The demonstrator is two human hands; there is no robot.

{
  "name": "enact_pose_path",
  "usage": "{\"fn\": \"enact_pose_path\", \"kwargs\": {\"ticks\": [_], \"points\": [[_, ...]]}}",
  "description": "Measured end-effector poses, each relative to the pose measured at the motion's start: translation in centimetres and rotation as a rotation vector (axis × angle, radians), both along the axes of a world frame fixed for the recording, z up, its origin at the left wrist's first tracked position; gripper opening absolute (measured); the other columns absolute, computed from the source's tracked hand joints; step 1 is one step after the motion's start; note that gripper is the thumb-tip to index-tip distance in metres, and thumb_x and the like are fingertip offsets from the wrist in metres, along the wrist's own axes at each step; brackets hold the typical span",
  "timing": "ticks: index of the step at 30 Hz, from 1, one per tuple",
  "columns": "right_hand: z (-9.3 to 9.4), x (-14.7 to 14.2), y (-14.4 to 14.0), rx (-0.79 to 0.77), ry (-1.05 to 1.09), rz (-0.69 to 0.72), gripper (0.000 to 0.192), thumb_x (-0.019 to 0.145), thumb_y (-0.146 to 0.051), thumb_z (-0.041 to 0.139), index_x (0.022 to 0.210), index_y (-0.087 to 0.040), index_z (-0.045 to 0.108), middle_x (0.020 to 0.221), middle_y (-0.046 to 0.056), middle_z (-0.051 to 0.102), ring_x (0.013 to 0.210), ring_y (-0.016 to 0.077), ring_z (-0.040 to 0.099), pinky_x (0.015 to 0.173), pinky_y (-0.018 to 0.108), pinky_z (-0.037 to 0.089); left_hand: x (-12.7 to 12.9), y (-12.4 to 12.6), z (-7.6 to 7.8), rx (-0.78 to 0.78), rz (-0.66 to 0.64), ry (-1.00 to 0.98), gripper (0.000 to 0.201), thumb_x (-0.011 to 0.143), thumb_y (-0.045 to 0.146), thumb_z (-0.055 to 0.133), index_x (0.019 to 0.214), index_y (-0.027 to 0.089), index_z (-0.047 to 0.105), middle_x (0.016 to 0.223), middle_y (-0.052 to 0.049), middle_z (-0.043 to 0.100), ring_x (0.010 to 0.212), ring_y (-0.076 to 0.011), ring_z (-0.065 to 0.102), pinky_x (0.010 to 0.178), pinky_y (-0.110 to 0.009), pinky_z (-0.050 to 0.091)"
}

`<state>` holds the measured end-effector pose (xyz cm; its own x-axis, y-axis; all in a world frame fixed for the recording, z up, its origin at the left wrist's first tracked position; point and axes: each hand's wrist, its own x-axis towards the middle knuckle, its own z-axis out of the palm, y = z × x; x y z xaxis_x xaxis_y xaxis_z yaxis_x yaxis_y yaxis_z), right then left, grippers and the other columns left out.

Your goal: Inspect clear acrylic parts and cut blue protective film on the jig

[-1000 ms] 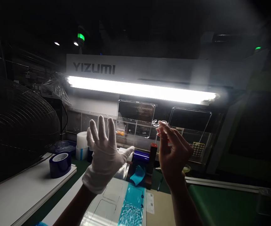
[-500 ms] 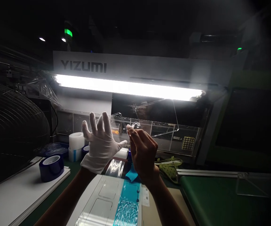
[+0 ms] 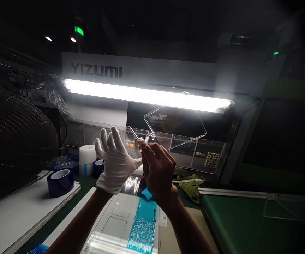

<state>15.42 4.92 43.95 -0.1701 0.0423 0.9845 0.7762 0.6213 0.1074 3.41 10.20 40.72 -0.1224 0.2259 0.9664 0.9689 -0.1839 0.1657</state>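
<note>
My right hand (image 3: 159,169), bare, pinches a clear plastic molding (image 3: 175,144) near its small curved hook. The molding's thin rectangular outline tilts up to the right, in front of the lamp. My left hand (image 3: 117,162) wears a white glove, and its fingers are spread. Beside its fingers and thumb is a second clear rectangular part (image 3: 133,132), which runs toward my right fingertips. Whether the glove touches that part, I cannot tell. Below both hands lies a pale sheet (image 3: 110,225) with a shiny turquoise film strip (image 3: 143,225) on it.
A bright tube lamp (image 3: 147,96) crosses ahead. To the left stand a purple tape roll (image 3: 60,185), white rolls (image 3: 87,158) and a large fan (image 3: 17,137). A green spotted pouch (image 3: 191,187) lies at right, near a green surface (image 3: 229,222) bearing a clear stand (image 3: 279,208).
The clear molding has turned in my right hand, and its outline now shows at a different slant. Both hands stay close together with little shift. The view has moved slightly.
</note>
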Motion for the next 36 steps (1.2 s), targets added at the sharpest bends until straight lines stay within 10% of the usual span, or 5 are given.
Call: {"fn": "enact_pose_path", "kwargs": {"ticks": [17,24,30,36], "points": [[-2.7,1.9,-1.3,-0.099,0.056,0.061,0.023,0.090,-0.013,0.052,0.109,-0.015,0.065,0.082,0.005,0.069,0.073,0.0127,0.062,0.064,0.024,0.048,-0.4,-1.6,-0.9,-0.076,-0.069,0.152,0.130,0.059,0.082,0.049,0.144,0.005,-0.014,0.148,-0.025,0.020,0.140,-0.0395,0.005,0.111,-0.058,0.001],[-8.2,6.1,-3.8,-0.741,0.076,0.115,0.022,0.090,-0.029,0.054,0.107,-0.021,0.066,0.075,0.000,0.069,0.063,0.0128,0.063,0.057,0.023,0.049,-2.9,-4.6,-6.4,-0.478,-0.294,0.472,0.138,0.050,0.069,0.068,0.145,0.009,-0.013,0.146,-0.025,0.023,0.132,-0.0449,0.024,0.108,-0.058,0.021],[-11.1,11.9,-8.1,-0.877,-0.297,-0.102,0.081,0.071,-0.056,0.068,0.138,-0.022,0.040,0.120,0.011,0.063,0.108,0.0285,0.060,0.082,0.041,0.054,-7.0,-7.1,-10.7,-0.786,-0.454,0.613,0.134,0.052,0.060,0.068,0.144,0.012,-0.017,0.145,-0.024,0.025,0.131,-0.0444,0.028,0.104,-0.060,0.028],[-13.5,11.8,-7.9,-1.101,-0.602,-0.092,0.146,0.045,-0.063,0.080,0.147,-0.018,-0.014,0.152,0.016,0.018,0.139,0.0354,0.015,0.112,0.060,0.014,-8.1,-8.2,-11.6,-0.966,-0.550,0.612,0.131,0.053,0.062,0.068,0.146,0.012,-0.009,0.148,-0.024,0.020,0.136,-0.0425,0.020,0.108,-0.057,0.028]]}}
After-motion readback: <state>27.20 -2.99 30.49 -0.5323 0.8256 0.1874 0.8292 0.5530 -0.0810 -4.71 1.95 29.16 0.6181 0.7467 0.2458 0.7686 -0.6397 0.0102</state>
